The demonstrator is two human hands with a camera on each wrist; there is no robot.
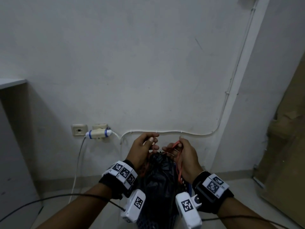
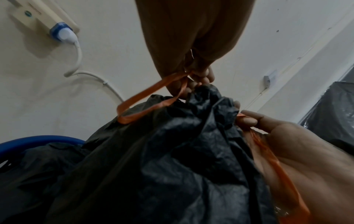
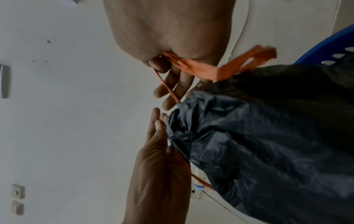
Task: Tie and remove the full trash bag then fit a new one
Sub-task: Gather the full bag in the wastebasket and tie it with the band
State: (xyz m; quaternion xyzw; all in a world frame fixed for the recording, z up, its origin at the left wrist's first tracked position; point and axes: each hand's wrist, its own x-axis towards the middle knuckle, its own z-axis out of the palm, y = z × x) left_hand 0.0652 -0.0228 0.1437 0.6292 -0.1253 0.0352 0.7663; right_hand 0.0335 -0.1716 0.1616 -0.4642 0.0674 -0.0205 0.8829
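Now both hands, left (image 1: 143,147) & right (image 1: 182,152), pinch the orange strings (image 2: 151,98) low-center; pull them tight over the bag (image 1: 159,171), then knot.

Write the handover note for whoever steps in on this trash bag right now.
Left hand: pinches one orange drawstring loop above the bag's neck.
Right hand: grips the other orange loop, which trails down past the wrist.
Black trash bag: mouth gathered shut, still sitting in the blue bin by the wall.
Done: drawstrings pulled, mouth cinched.
Left: no finished knot is visible, so tie the two loops, lift the bag out, fit a new one. No fresh bag is clearly in view.
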